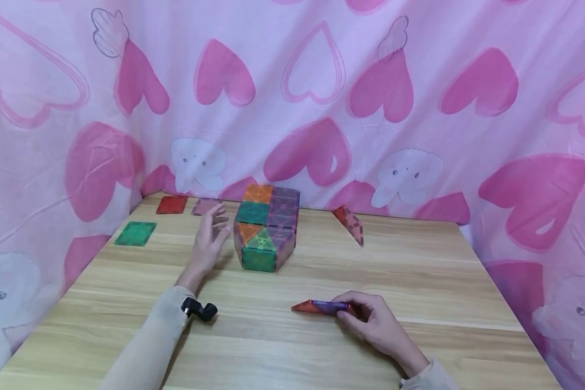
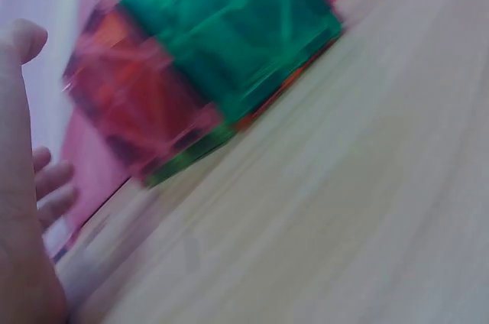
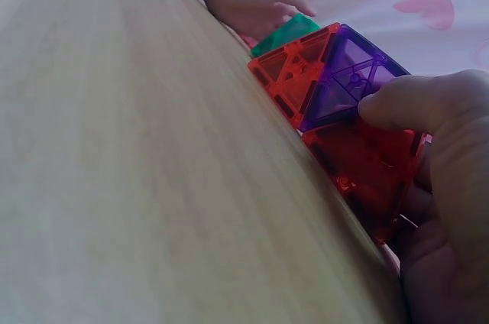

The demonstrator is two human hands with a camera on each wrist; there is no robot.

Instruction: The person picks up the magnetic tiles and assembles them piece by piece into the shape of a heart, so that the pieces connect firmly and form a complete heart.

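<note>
A closed block built of translucent magnetic tiles [image 1: 259,259], in green, orange, purple and pink, stands toward the back of the wooden table. My left hand [image 1: 209,238] hovers just left of it, fingers extended and holding nothing; the blurred left wrist view shows the block's green and red faces beyond that hand. Nearer the front right, my right hand [image 1: 372,319] pinches a joined strip of triangular magnetic tiles [image 1: 322,307] between thumb and fingers. In the right wrist view the strip has a purple triangle [image 3: 353,79] between two red ones, close over the tabletop, with the thumb on the purple one.
At the back left lie a green square tile [image 1: 135,234], a red square tile [image 1: 171,205] and a pink tile [image 1: 205,206]. A joined red and pink tile piece [image 1: 352,223] lies at the back right. Heart-patterned pink curtain [image 1: 312,70] surrounds the table's back and sides.
</note>
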